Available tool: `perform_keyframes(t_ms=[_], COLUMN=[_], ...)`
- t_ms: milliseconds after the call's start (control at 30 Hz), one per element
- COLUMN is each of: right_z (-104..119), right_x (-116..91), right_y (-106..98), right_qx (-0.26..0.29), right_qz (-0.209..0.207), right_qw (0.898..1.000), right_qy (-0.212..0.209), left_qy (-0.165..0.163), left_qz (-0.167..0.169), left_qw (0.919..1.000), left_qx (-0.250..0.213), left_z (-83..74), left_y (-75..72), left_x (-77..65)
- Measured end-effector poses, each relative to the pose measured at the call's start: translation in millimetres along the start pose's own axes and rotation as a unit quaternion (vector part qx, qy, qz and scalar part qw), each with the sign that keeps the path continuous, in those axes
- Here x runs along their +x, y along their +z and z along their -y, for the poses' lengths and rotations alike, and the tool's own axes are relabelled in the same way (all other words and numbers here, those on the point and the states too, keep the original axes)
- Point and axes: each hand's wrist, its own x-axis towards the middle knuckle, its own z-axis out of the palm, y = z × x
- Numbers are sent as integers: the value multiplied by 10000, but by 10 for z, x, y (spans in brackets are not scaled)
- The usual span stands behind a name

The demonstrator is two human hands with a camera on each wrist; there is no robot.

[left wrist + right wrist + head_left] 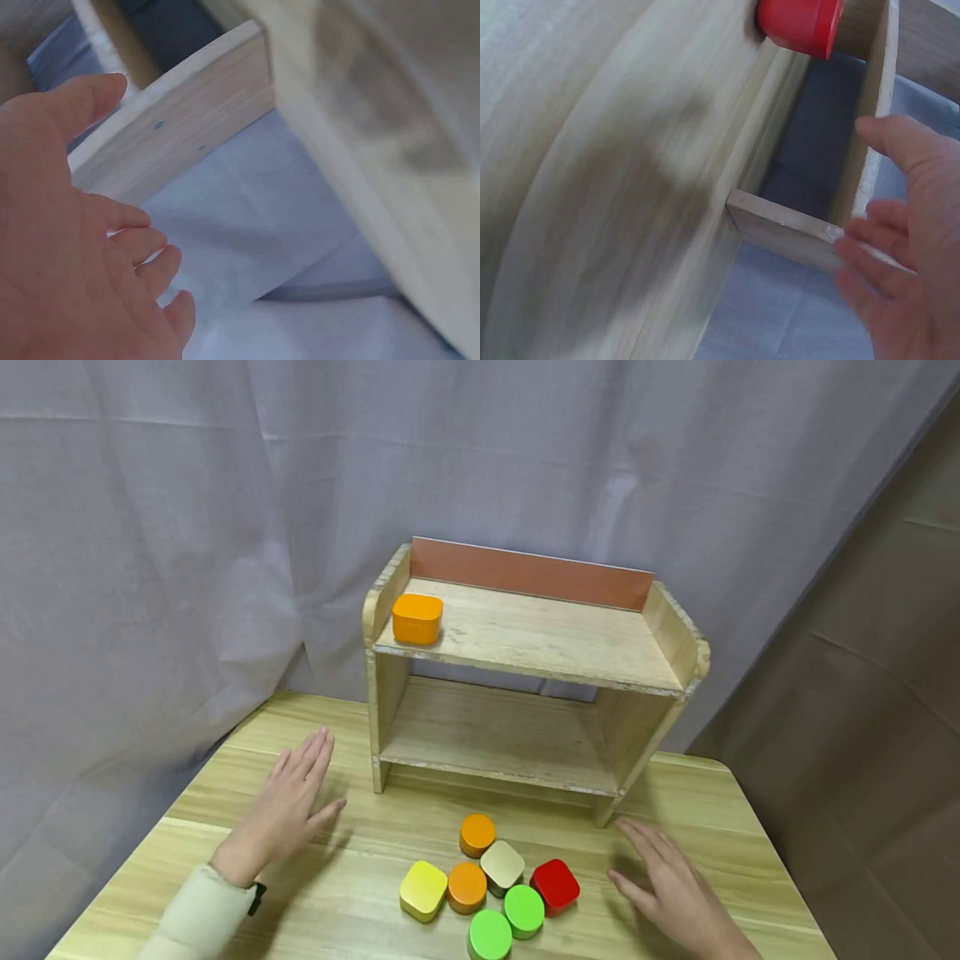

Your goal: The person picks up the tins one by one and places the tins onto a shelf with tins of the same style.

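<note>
My left hand point(288, 806) hovers over the table left of the wooden shelf point(498, 735), fingers straight, holding nothing. On the other side, my right hand point(671, 885) is held near the shelf's right foot with its fingers extended and nothing in them. Between the hands lies a group of small containers or blocks: a yellow square one point(423, 890), an orange round one point(477, 835), a second orange round one point(467, 887), a beige square one point(502, 865), a red square one point(555, 885) and two green round ones point(523, 910). An orange square one point(417, 618) sits on the top board's left end.
The two-level shelf stands toward the table's point(360, 877) back edge, with raised sides and a reddish-brown back strip point(532, 574). Grey curtains point(480, 460) hang behind and at the left; a darker cloth point(862, 652) hangs at the right.
</note>
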Motion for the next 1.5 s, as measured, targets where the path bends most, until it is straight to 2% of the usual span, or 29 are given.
perform_keyframes(t_ms=[100,233,367,500,667,767,1000,1200,1333,1500], right_z=[-6,-6,16,34,48,60,85,119,138,146], right_x=[22,49,44,21,-2,-9,-16,-1,20,18], right_y=[-18,-25,-32,-28,31,72,166,226,252,302], right_qx=[207,562,838,1048,1291,1407,1461,1723,1932,1923], right_qz=[-115,-48,220,587,1016,1074,1226,1249,1428,1519], right_qw=[9991,9961,9939,9915,9856,9827,9797,9744,9685,9676], right_qy=[-351,-675,-684,-492,-400,-537,-616,-727,-659,-609], left_qy=[160,414,665,912,1052,1158,1255,1129,1124,1126], left_qz=[-167,-484,-869,-1301,-1558,-1686,-1892,-1682,-1633,-1616], left_qw=[9997,9978,9938,9867,9804,9768,9708,9752,9757,9753], left_qx=[34,166,194,339,594,642,771,895,935,997], left_z=[-26,-85,-183,-296,-404,-448,-474,-495,-503,-509], left_y=[-147,-390,-693,-1000,-1310,-1434,-1553,-1534,-1508,-1479], left_x=[48,154,282,412,563,671,947,1124,1217,1273])
